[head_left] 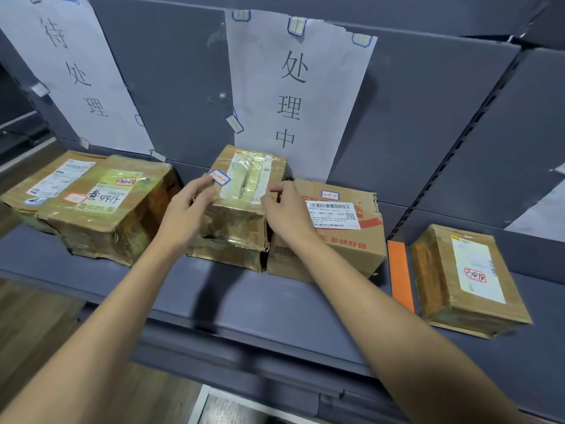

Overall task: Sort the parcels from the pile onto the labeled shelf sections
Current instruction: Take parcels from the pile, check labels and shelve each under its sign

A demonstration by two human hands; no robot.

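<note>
Head view: grey shelf (275,304) runs across the frame, backed by a grey panel with two taped paper signs. Left sign (76,71) reads 待处理, middle sign (293,96) reads 处理中. An orange divider strip (400,276) marks off a further section on the right; no sign for that section in view.

Placed so far, as it looks: under the left sign, a large taped parcel (104,209) overlapping a flatter one behind it. Under the middle sign, a printed carton (342,231) with a barcode label. Right of the divider, one flat brown parcel (467,280) lying alone.

In hand: a tape-wrapped box (241,206), resting on the shelf under the middle sign, touching the printed carton's left side. It carries a small red-and-blue sticker at its top left corner.

Left hand (186,215) flat against the box's left face, fingers spread and loose. Right hand (287,212) at the top right edge, fingers curled on the corner. Neither looks clamped; more a nudge or squaring-up than a carry.

Judgement: this parcel is essentially delivered. The source pile is out of frame, so what remains cannot be told.
</note>
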